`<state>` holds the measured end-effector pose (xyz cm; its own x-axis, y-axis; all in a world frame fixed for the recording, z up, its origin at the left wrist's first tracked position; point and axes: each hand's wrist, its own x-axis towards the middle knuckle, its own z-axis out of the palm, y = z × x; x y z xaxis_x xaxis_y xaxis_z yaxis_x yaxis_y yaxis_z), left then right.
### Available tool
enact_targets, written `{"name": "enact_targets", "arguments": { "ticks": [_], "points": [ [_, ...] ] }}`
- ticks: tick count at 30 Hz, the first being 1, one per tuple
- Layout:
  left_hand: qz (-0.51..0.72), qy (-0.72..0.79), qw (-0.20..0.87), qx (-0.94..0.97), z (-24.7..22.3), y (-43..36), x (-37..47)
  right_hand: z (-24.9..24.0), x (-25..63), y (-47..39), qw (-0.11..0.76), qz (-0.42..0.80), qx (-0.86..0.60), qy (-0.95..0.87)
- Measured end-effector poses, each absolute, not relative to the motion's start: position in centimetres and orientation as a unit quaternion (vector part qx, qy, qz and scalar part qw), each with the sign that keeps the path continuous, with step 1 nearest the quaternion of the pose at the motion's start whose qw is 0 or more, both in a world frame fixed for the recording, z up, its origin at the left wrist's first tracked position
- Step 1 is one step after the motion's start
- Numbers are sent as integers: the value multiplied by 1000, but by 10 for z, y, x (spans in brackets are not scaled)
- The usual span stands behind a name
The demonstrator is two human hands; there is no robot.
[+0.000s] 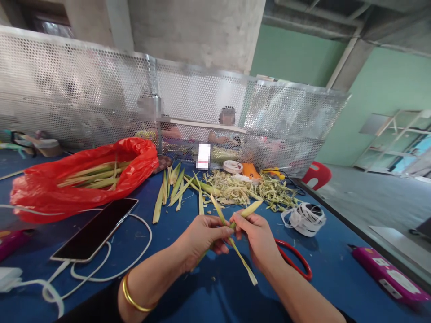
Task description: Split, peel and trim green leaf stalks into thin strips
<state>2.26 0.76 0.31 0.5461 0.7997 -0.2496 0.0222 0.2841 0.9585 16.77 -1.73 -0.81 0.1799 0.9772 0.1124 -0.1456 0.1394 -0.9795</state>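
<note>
Over the front middle of the blue table, both hands meet at pale green husk-like leaf strips. My left hand [205, 235] pinches a narrow leaf strip [243, 260] between thumb and fingers; the strip runs down toward the right. My right hand [256, 231] is closed on a wider leaf strip [252, 208], which points up and right and crosses the narrow one near the fingertips. Just beyond the hands lie loose leaves [177, 188] and a heap of shredded leaf scraps [232, 190]. A red loop-shaped handle [298, 258] lies partly hidden behind my right forearm.
At left, a red plastic bag [37, 193] holds more leaves, near a phone [97, 231] with a white cable [148, 246]. Right are a white ribbon roll [308, 222] and a purple packet [390, 273]. A perforated metal screen [202, 94] stands behind; people sit beyond it.
</note>
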Motion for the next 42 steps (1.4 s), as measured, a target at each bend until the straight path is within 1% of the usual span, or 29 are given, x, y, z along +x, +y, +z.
{"name": "enact_targets", "arguments": {
  "ticks": [2,3,5,6,8,10,11,13,15,18,21,24,27,28,30,32,33,35,37,40,42],
  "points": [
    [275,409,690,530,1,7,23,-6,176,-14,585,397,-509,-491],
    [275,419,679,536,1,6,23,-4,181,-13,585,346,-531,-506],
    [274,432,650,562,0,5,24,-1,188,-13,561,213,-567,-565],
    [272,432,634,581,0,4,25,1,190,-14,532,136,-574,-607],
    [262,430,608,613,-1,3,25,4,191,-17,465,-14,-562,-685],
    [258,427,588,636,-3,3,25,6,189,-20,430,-133,-540,-711],
    [261,426,581,643,-4,3,25,7,188,-21,428,-175,-537,-706],
    [266,426,573,648,-5,4,24,8,187,-22,427,-220,-539,-692],
    [265,421,569,655,-6,5,22,9,186,-22,418,-210,-532,-706],
    [256,410,557,675,-6,4,23,6,183,-22,398,-102,-499,-763],
    [238,400,572,675,-4,1,25,0,175,-23,426,-19,-492,-759],
    [213,386,618,651,0,0,26,-3,168,-26,456,-31,-485,-746],
    [200,365,691,590,4,3,23,3,172,-27,462,-81,-470,-748],
    [207,355,718,561,5,4,21,7,177,-27,478,-105,-475,-731],
    [241,332,764,498,10,7,16,16,187,-28,537,-151,-504,-659],
    [287,303,794,441,14,9,11,23,196,-27,587,-151,-530,-594],
    [306,288,805,418,16,10,10,25,199,-27,594,-130,-536,-586],
    [331,264,818,389,18,9,8,26,200,-26,574,-67,-529,-622],
    [339,257,821,380,18,8,9,25,196,-26,529,-11,-499,-686],
    [338,264,816,387,16,6,11,21,185,-28,476,43,-464,-746],
    [334,272,813,393,14,5,13,19,181,-28,461,65,-458,-757]
  ]
}}
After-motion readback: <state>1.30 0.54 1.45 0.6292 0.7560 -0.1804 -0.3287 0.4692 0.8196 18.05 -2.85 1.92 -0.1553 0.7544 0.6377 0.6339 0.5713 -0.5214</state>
